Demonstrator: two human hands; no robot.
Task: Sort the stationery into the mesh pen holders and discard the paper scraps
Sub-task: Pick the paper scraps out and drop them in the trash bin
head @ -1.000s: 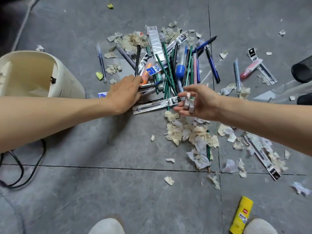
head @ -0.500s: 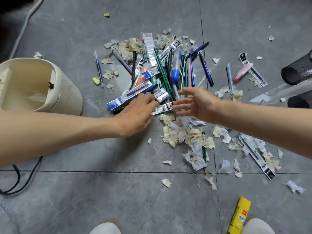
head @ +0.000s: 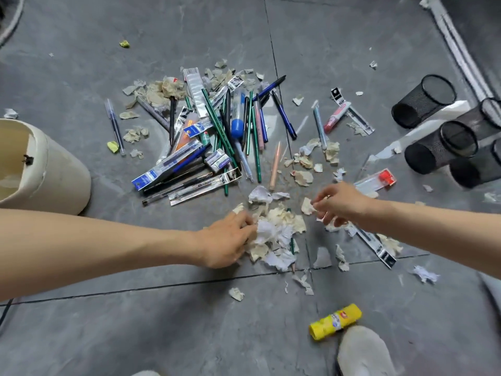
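A cream waste bin (head: 51,169) stands at the far left, well left of the left hand. Its open mouth shows a pale interior; no contents can be made out.

The left hand (head: 227,240) rests palm-down on the floor (head: 162,321), fingers curled into the left edge of a heap of paper scraps (head: 276,232). The fingertips touch white and cream pieces; whether any piece is clamped cannot be determined.

Beyond the left hand, away from the person, lies the stationery pile (head: 217,131): green pencils, blue and black pens, packaged refills, and an eraser box (head: 221,160). A single blue pen (head: 115,126) lies apart, left of this pile.

The scrap heap sits directly between the two hands. A green pencil (head: 291,240) lies partly buried in it.

The right hand (head: 339,204) hovers just right of the heap, thumb and forefinger pinched on a small cream scrap (head: 307,207). A packaged refill (head: 376,245) lies under and right of this hand. A clear case with a red end (head: 379,180) lies just beyond it.

Nearer the person than the right hand, a yellow glue stick (head: 336,321) lies on its side, beside a shoe (head: 363,351).

Far right of the right hand, four black mesh pen holders (head: 442,147) lie tipped on their sides. Those whose inside shows hold nothing.
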